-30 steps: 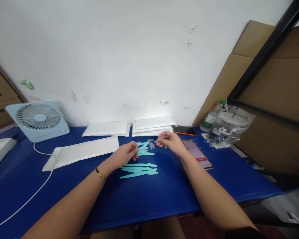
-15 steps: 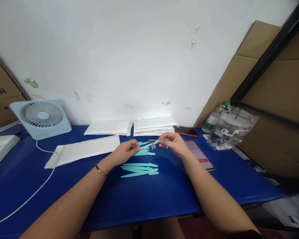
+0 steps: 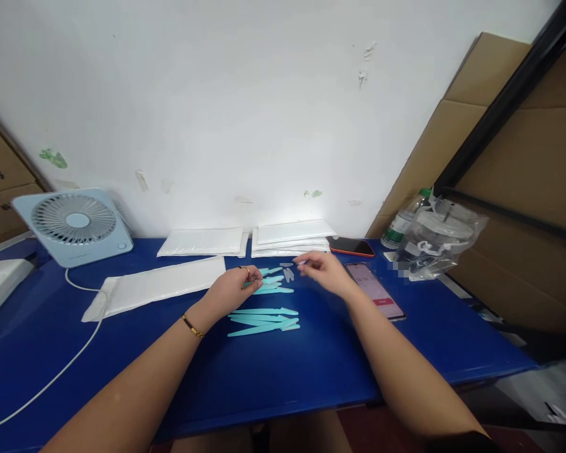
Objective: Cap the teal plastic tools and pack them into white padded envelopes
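Observation:
My left hand [image 3: 236, 287] is closed in a pinch at the handle end of a teal eyebrow razor [image 3: 274, 279], above a loose pile of similar razors; the fingertips hide part of it. Nearer to me lies a second group of teal razors [image 3: 264, 321], blades toward the right. Several small clear blade covers [image 3: 287, 275] rest on the table between my hands. My right hand [image 3: 324, 272] has its thumb and forefinger closed just right of them, with a pale bit, seemingly a clear cover, showing between the tips.
White padded packs [image 3: 292, 239] are stacked along the wall, and another long pack [image 3: 160, 286] lies at left. A blue fan [image 3: 75, 223] stands far left, its cable [image 3: 75, 371] crossing the table. Two phones, one lit [image 3: 375, 290], a bottle [image 3: 400, 223] and a bagged cup [image 3: 441, 239] sit right.
My right hand has shifted slightly, and the clear cover that stuck out from its fingertips now barely shows. The razor tip by my left hand has dropped lower toward the pile.

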Tool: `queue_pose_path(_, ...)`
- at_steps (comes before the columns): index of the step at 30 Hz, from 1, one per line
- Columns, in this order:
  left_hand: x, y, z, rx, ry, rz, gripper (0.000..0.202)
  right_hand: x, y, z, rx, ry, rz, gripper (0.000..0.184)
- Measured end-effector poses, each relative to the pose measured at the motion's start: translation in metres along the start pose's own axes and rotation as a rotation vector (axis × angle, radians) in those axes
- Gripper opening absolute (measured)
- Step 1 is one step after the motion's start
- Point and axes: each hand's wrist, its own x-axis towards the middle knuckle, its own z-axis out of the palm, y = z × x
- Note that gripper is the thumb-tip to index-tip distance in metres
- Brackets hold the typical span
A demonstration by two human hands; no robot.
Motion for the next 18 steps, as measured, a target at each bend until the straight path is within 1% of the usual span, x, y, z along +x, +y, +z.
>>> queue_pose_path(1,0.000,0.000,-0.001,0.045,0.025,0.010,0.030,0.001,0.005,-0.009,-0.155,0.099,-0.008,0.022)
queue_pose_path(2,0.000,0.000,-0.001,0.070,0.037,0.025,0.030,0.002,0.011,-0.018,-0.287,0.156,-0.009,0.019)
queue_pose_path(3,-0.001,0.001,-0.002,0.077,0.025,0.042,0.030,0.003,0.016,-0.025,-0.385,0.159,-0.009,0.020)
queue_pose_path(5,-0.003,0.004,-0.002,0.060,-0.073,0.091,0.027,0.004,0.026,-0.034,-0.491,0.071,-0.003,0.029)
queue_pose_path(7,-0.006,0.008,-0.001,0.049,-0.186,0.152,0.025,0.004,0.034,-0.035,-0.534,-0.045,0.002,0.032)
queue_pose_path(9,-0.008,0.011,0.001,0.070,-0.245,0.193,0.021,0.005,0.037,-0.032,-0.564,-0.104,0.027,0.022)
queue_pose_path(11,-0.010,0.012,0.003,0.089,-0.248,0.185,0.016,0.005,0.037,-0.029,-0.577,-0.130,0.069,0.010)
queue_pose_path(12,-0.010,0.012,0.004,0.089,-0.247,0.169,0.017,0.005,0.036,-0.027,-0.572,-0.149,0.090,0.007)
queue_pose_path(15,-0.009,0.010,0.004,0.063,-0.248,0.118,0.017,0.004,0.032,-0.023,-0.535,-0.218,0.114,0.007)
queue_pose_path(18,-0.009,0.010,0.003,0.070,-0.263,0.099,0.018,0.001,0.026,-0.020,-0.471,-0.246,0.129,0.007)
